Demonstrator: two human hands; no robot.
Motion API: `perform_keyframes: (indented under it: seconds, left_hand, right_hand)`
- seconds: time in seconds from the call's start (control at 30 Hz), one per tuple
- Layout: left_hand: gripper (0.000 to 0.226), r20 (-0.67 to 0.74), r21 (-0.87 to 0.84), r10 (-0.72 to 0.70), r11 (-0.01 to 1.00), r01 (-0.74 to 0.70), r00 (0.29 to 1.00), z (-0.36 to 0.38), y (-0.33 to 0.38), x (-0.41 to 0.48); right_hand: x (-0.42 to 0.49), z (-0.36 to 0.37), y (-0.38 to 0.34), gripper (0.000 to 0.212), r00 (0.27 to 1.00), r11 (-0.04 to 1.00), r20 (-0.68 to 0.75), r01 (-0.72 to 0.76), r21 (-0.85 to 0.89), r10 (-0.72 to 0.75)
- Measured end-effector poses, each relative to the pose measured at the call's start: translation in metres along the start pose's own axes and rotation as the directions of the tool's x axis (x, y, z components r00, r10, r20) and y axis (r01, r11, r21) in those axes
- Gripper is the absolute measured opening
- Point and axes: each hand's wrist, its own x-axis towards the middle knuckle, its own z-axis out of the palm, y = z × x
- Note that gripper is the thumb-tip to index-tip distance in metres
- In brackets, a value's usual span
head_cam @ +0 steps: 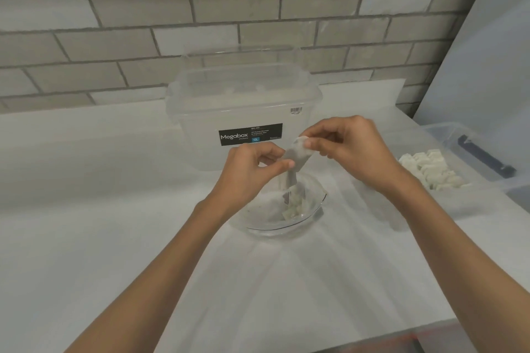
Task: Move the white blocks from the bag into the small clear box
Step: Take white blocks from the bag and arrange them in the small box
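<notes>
Soft, even, fairly bright light comes from overhead and washes out the white tabletop. A faint shadow lies beside the right forearm. The white blocks at centre smear into blur. The brick wall courses bow toward the edges.

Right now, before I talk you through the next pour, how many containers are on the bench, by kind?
Large lidded storage box: 1
Small clear box: 1
Clear tub at right: 1
Bag: 1
Total: 4
</notes>
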Motion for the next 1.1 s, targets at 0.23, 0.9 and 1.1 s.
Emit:
perform_keyframes:
  seconds: [0.23, 0.9, 1.1]
  left_hand:
    - [0.011, -0.092, -0.05, 0.051, 0.997, -0.056, 0.994, 0.028, 0.03, 0.026]
    - [0.009, -0.213, -0.028, -0.102, 0.995, 0.099, 0.972, 0.119, 0.061, 0.045]
    - [0.003, -0.257, -0.045, -0.141, 0.99, 0.135, 0.956, 0.129, 0.068, 0.046]
  right_hand:
    - [0.001, -0.095, 0.025, 0.004, 0.994, 0.989, -0.104, -0.041, -0.139, 0.026]
    - [0.038, -0.103, 0.189, 0.014, 0.798, 0.93, 0.522, -0.123, -0.347, 0.3]
    - [0.035, -0.088, 0.192, 0.017, 0.814, 0.899, 0.503, -0.054, -0.435, 0.292]
